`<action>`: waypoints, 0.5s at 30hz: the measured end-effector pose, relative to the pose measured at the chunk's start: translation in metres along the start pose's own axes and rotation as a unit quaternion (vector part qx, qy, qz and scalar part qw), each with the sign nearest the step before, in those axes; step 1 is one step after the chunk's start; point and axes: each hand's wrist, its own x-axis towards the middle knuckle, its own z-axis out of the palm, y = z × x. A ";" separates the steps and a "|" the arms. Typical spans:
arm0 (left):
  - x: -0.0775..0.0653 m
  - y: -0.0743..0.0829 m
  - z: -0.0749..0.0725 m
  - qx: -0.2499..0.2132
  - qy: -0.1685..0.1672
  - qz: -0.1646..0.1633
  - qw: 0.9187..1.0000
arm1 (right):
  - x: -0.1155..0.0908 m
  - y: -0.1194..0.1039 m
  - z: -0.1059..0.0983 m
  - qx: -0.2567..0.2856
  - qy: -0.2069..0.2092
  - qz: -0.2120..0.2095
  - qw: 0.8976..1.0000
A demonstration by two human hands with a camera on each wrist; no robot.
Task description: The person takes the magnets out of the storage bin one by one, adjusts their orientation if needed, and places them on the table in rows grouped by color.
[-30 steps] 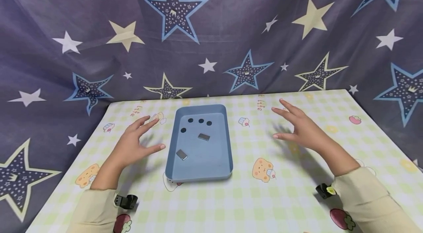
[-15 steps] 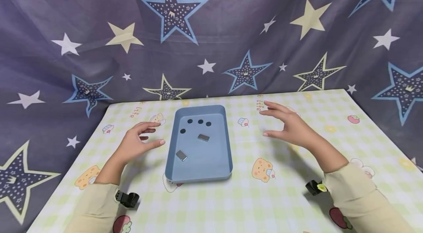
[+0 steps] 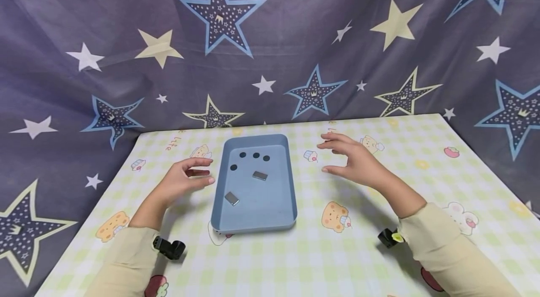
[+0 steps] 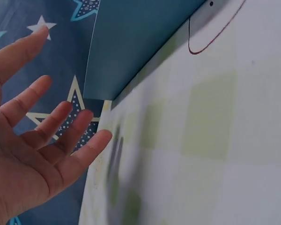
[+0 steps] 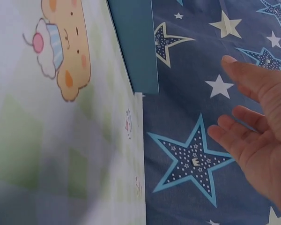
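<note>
A blue rectangular tray point(image 3: 257, 212) stands on the table, a little left of the middle in the head view. Inside it lie several small black discs point(image 3: 256, 155) towards the far end. Two small grey rectangular blocks, one near the centre point(image 3: 259, 175) and one near the left wall point(image 3: 231, 198), lie there too. My left hand point(image 3: 183, 180) hovers just left of the tray, fingers loosely bent, holding nothing. To the tray's right, farther off, my right hand point(image 3: 354, 161) is raised above the cloth with relaxed fingers and nothing in it. Both wrist views show the palms bare beside the tray's outer walls.
A green-and-white checked tablecloth point(image 3: 312, 259) with cartoon prints covers the table. Behind it hangs a dark curtain point(image 3: 270, 44) patterned with stars. Small black cameras sit at the left cuff point(image 3: 170, 248) and the right cuff point(image 3: 386, 238).
The right hand has moved left towards the tray. My left hand has shifted slightly right, its fingers bending a little more. Tray, discs and blocks stay where they were.
</note>
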 end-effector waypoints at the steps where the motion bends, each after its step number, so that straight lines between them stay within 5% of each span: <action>1: 0.001 -0.002 0.000 -0.015 -0.004 -0.005 1.000 | 0.001 -0.001 0.001 0.006 -0.002 0.002 1.000; 15: 0.015 -0.016 0.007 -0.136 -0.042 -0.031 0.989 | 0.015 -0.005 0.021 0.059 -0.009 0.013 0.998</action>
